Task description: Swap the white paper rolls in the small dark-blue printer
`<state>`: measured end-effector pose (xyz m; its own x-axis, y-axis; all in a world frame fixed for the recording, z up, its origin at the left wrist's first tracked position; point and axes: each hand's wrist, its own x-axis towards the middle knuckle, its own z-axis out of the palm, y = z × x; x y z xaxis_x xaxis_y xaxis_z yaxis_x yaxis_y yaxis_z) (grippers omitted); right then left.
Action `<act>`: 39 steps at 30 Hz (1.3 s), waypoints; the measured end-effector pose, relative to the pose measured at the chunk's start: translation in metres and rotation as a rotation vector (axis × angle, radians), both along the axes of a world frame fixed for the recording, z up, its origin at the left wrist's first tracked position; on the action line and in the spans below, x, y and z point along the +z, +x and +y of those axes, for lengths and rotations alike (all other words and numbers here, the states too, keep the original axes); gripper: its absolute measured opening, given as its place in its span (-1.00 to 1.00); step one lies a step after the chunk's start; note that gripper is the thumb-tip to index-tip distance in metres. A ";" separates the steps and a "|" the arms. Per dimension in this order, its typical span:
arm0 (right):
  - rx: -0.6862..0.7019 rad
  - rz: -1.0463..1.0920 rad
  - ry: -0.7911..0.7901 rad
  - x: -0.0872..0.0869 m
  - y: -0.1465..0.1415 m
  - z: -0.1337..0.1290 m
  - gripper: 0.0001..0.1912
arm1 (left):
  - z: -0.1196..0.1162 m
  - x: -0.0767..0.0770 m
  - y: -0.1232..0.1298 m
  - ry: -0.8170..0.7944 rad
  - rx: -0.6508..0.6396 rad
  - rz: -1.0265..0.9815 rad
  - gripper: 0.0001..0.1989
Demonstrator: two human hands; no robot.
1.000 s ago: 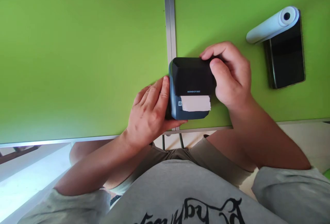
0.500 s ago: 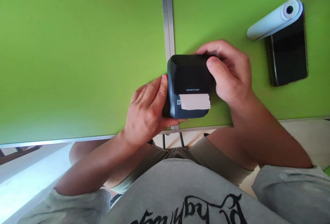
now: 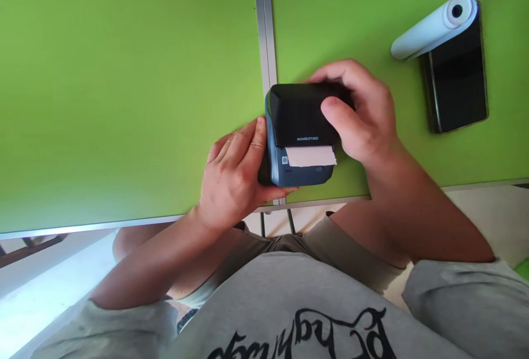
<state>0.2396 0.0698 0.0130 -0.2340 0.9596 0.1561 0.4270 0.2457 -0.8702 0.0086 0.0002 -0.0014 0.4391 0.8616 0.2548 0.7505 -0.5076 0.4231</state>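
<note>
A black and blue-grey label printer point(image 3: 303, 116), marked NIIMBOT, sits over the table seam near the front edge. A strip of white paper point(image 3: 312, 156) with a ragged end sticks out of its front slot, below the black lid. My left hand point(image 3: 237, 171) is closed on the printer's left side, its thumb along the front edge. My right hand point(image 3: 363, 111) grips the right rear of the lid, thumb on top and fingers curled behind. Those right fingertips are partly hidden by the printer.
On the right of the green table point(image 3: 124, 94), a roll of white paper point(image 3: 430, 28) lies across the top of a black phone point(image 3: 460, 80). A grey metal strip point(image 3: 264, 22) runs along the seam. My lap is below the front edge.
The right thumb has slid slightly inward over the lid. The lid and paper strip look a little raised, so more of the blue-grey front and a button mark shows. The view has shifted slightly.
</note>
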 end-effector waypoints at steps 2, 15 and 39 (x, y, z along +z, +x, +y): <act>0.044 -0.038 0.051 0.002 0.000 -0.001 -0.60 | 0.000 0.000 0.000 -0.016 -0.001 -0.014 0.09; 0.237 -0.290 0.143 0.019 0.005 0.000 -0.35 | -0.002 0.000 -0.002 -0.033 -0.013 -0.006 0.04; 0.092 -0.615 0.344 0.040 -0.013 0.008 -0.88 | -0.003 0.001 -0.001 -0.010 -0.010 0.059 0.04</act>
<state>0.2265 0.0780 0.0533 -0.4546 0.8519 0.2602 0.7806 0.5217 -0.3442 0.0079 -0.0025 -0.0006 0.4619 0.8594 0.2193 0.7693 -0.5113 0.3832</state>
